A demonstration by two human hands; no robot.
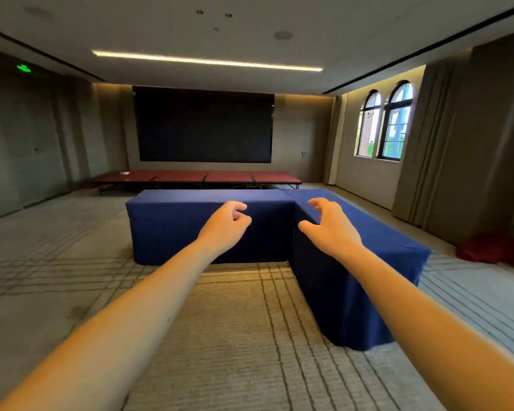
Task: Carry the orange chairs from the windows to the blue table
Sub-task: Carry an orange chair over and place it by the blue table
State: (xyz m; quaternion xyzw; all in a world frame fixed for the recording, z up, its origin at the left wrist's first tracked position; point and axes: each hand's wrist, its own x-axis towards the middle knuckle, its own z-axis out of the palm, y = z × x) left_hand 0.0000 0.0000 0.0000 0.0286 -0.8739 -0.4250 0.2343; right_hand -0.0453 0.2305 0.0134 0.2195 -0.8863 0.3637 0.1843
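Note:
The blue table (172,223) is an L-shaped run draped to the floor in dark blue cloth, standing in the middle of the room ahead of me. Both my arms reach forward in front of it. My left hand (224,225) hangs in the air with its fingers loosely curled and holds nothing. My right hand (330,225) is also empty, its fingers relaxed and slightly bent. No orange chair is in view. Two arched windows (385,126) are set in the right wall.
A low red stage (196,177) runs along the far wall under a large dark screen (204,124). Grey curtains (463,149) hang at the right, with a red bundle (487,249) on the floor below. Patterned carpet (235,336) lies between me and the table.

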